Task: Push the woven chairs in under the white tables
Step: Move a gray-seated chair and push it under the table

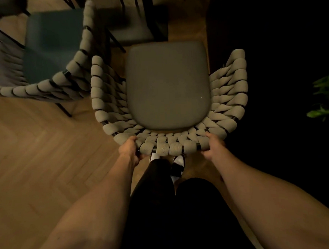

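fingers point(133, 139) of both hands clamped on woven chair point(166, 87) backrest rim; no legible writing

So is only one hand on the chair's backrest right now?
No, both the left hand and the right hand grip the woven backrest of the chair, one at each end of its rear curve.

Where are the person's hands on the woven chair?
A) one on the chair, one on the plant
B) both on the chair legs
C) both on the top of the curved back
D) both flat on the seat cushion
C: the left hand and right hand each grip the back rim of the woven chair, on either side of its middle.
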A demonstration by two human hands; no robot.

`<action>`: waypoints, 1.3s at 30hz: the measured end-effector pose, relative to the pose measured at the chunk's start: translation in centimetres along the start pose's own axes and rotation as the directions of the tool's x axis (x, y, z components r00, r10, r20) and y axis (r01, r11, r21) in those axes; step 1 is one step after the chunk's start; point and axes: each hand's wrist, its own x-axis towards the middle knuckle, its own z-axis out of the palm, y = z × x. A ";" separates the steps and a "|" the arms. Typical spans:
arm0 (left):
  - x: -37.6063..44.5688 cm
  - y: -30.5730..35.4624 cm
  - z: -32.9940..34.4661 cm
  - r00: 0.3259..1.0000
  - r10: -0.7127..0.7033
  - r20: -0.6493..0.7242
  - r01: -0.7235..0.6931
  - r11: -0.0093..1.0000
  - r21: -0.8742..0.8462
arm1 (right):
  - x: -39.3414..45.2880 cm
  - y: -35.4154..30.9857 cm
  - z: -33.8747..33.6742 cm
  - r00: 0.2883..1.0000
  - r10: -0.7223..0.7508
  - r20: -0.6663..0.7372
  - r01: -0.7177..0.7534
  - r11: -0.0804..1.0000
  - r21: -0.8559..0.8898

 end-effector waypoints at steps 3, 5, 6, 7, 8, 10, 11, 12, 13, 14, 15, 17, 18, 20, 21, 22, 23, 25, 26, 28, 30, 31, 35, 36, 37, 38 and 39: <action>0.3 3.0 2.1 0.999 0.032 0.014 -0.032 0.999 0.006 | 0.3 -3.1 2.4 0.999 -0.015 0.042 0.014 1.000 0.013; 0.8 5.1 3.4 0.999 0.035 0.029 -0.035 0.999 -0.008 | 0.6 -4.8 4.0 0.999 -0.023 0.042 0.023 1.000 0.003; 1.1 6.0 4.1 0.999 0.035 0.037 -0.035 0.999 -0.018 | 0.8 -5.8 4.8 0.999 -0.028 0.041 0.028 1.000 0.005; 1.3 7.0 4.7 0.998 0.038 0.040 -0.037 0.999 -0.020 | 1.0 -6.6 5.6 0.999 -0.037 0.041 0.036 0.999 0.014; 1.6 7.9 5.4 0.998 0.039 0.041 -0.038 0.999 -0.021 | 1.3 -7.4 6.3 0.999 -0.039 0.035 0.038 0.999 0.020; 2.0 9.6 6.7 0.998 0.036 0.045 -0.035 0.999 -0.023 | 1.9 -8.9 7.6 0.999 -0.037 0.019 0.036 0.999 0.020; 2.2 10.4 7.3 0.998 0.032 0.047 -0.031 0.999 -0.021 | 2.1 -9.7 8.2 0.999 -0.035 0.015 0.035 0.999 0.014; 2.5 11.2 7.8 0.998 0.028 0.050 -0.027 0.999 -0.022 | 2.3 -10.3 8.9 1.000 -0.027 0.011 0.027 1.000 0.007; 2.8 12.0 8.4 0.998 0.025 0.054 -0.024 0.999 -0.022 | 2.6 -11.0 9.6 1.000 -0.021 0.007 0.021 1.000 0.014; 3.1 12.8 8.9 0.998 0.023 0.058 -0.021 0.999 -0.024 | 2.8 -11.6 10.3 1.000 -0.015 0.008 0.014 1.000 0.022; 3.4 13.7 9.4 0.998 0.020 0.064 -0.019 1.000 -0.025 | 3.1 -12.2 10.9 1.000 -0.014 0.004 0.014 1.000 0.023; 3.8 15.6 10.4 0.998 0.013 0.064 -0.011 1.000 -0.027 | 3.5 -13.4 12.3 1.000 -0.014 0.003 0.014 0.999 0.039; 4.1 16.4 10.8 0.998 0.009 0.062 -0.007 1.000 -0.029 | 3.9 -14.0 12.9 1.000 -0.010 -0.001 0.011 0.999 0.041; 4.6 18.0 11.7 0.998 -0.001 0.063 0.003 0.999 -0.036 | 4.6 -15.4 14.2 1.000 -0.001 -0.022 0.001 1.000 0.026; 4.8 18.3 12.2 0.998 -0.002 0.069 0.005 0.999 -0.042 | 5.0 -16.1 14.6 1.000 0.001 -0.031 0.000 1.000 0.022; 5.0 18.6 12.6 0.997 -0.004 0.077 0.008 0.999 -0.046 | 5.6 -16.8 14.9 0.999 0.000 -0.033 0.000 1.000 0.011; 5.3 19.0 13.1 0.996 -0.009 0.089 0.014 0.999 -0.048 | 5.9 -17.5 15.3 0.999 0.002 -0.034 -0.003 1.000 -0.005; 5.3 19.6 13.7 0.996 -0.017 0.086 0.022 0.998 -0.055 | 6.2 -18.6 16.0 0.999 0.019 -0.034 -0.019 1.000 -0.008; 5.3 19.9 14.0 0.996 -0.018 0.085 0.023 0.998 -0.058 | 6.3 -19.0 16.2 0.999 0.018 -0.040 -0.019 1.000 -0.016; 5.3 20.4 14.4 0.995 -0.032 0.093 0.037 0.998 -0.058 | 6.4 -19.6 16.4 0.999 0.016 -0.042 -0.017 0.999 -0.033; 5.5 20.8 14.4 0.991 -0.056 0.118 0.063 0.997 -0.054 | 6.3 -19.8 16.6 0.999 0.022 -0.029 -0.023 0.999 -0.046; 5.6 20.9 14.3 0.988 -0.070 0.138 0.078 0.995 -0.054 | 6.0 -19.8 16.6 1.000 0.024 -0.018 -0.025 0.998 -0.056; 5.6 21.6 13.4 0.981 -0.087 0.176 0.100 0.993 -0.068 | 6.1 -20.9 15.8 1.000 -0.015 -0.014 0.013 0.994 -0.108; 5.9 21.9 13.2 0.985 -0.069 0.159 0.086 0.991 -0.099 | 6.7 -21.4 15.5 1.000 -0.022 -0.019 0.020 0.993 -0.117; 6.3 22.2 12.9 0.991 -0.042 0.126 0.059 0.990 -0.130 | 7.4 -21.7 15.2 0.999 -0.023 -0.026 0.020 0.992 -0.126; 6.8 22.7 12.7 0.996 -0.008 0.089 0.021 0.988 -0.153 | 8.7 -22.0 14.8 1.000 -0.017 -0.024 0.014 0.992 -0.128; 7.0 23.2 12.6 0.998 0.033 0.058 -0.023 0.987 -0.162 | 9.5 -22.4 14.6 0.999 -0.017 -0.029 0.013 0.991 -0.131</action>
